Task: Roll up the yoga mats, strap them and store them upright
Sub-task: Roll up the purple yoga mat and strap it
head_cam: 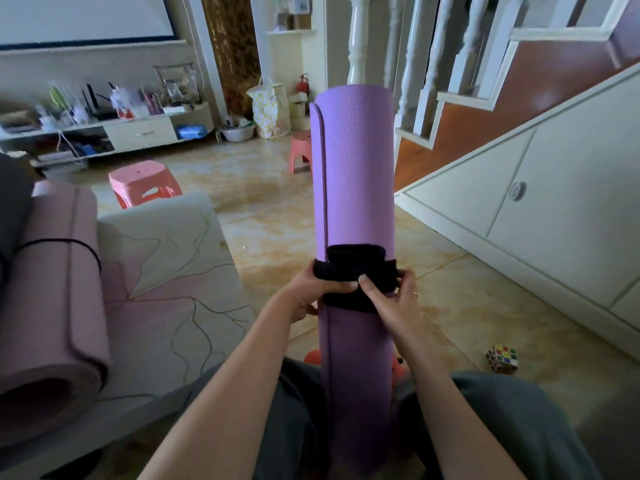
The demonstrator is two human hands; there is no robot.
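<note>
- The purple mat [353,188] is standing upright in the centre of the frame, its long axis running vertically between the person's knees.
- The left hand [311,292] and right hand [394,303] are both pinching the black strap [356,268] around its lower middle, 1 on each side.

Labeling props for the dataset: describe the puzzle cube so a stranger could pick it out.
Start at the white stair cabinets on the right and drop to the tan tiled floor below them. The puzzle cube lies there alone, right of the purple mat, the only small thing with multicoloured squares.
</note>
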